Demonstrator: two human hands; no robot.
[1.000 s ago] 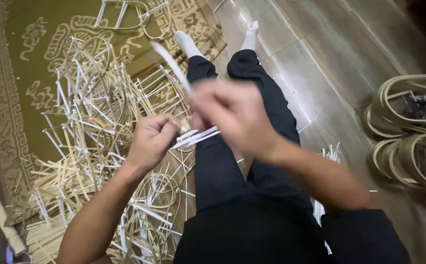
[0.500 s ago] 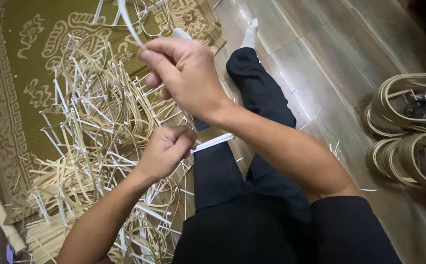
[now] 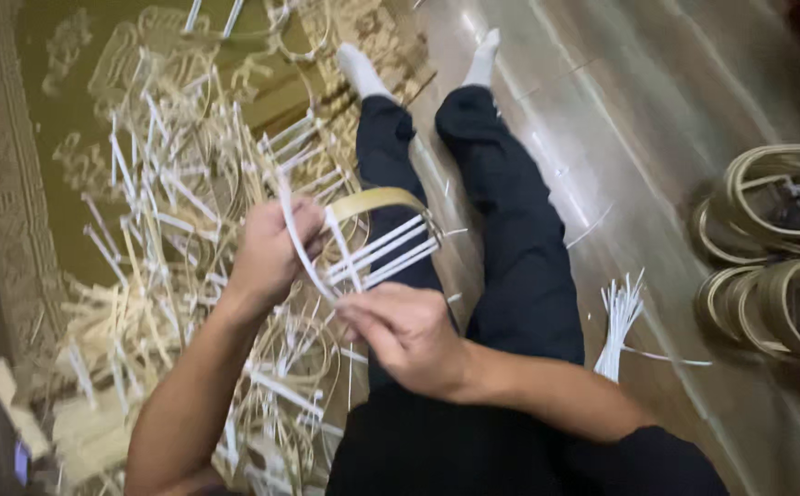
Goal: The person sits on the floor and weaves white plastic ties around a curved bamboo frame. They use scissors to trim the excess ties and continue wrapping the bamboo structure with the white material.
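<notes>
Both hands work one bamboo frame (image 3: 381, 234) over the lap: the left hand (image 3: 271, 248) grips its left end, while the right hand (image 3: 404, 335), just below, pinches a thin strip (image 3: 303, 257).

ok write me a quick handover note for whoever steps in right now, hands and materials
Left hand: closed on the bamboo hoop frame, held above the lap.
Right hand: fingers pinched on a thin white strip that runs up past the frame.
Done: several white strips already lie across the hoop.
Left: the strip in hand is not yet set in place.
Nearby: pile of finished-looking frames on the rug to the left, loose strip bundle on the floor to the right, stacked hoops far right.
</notes>
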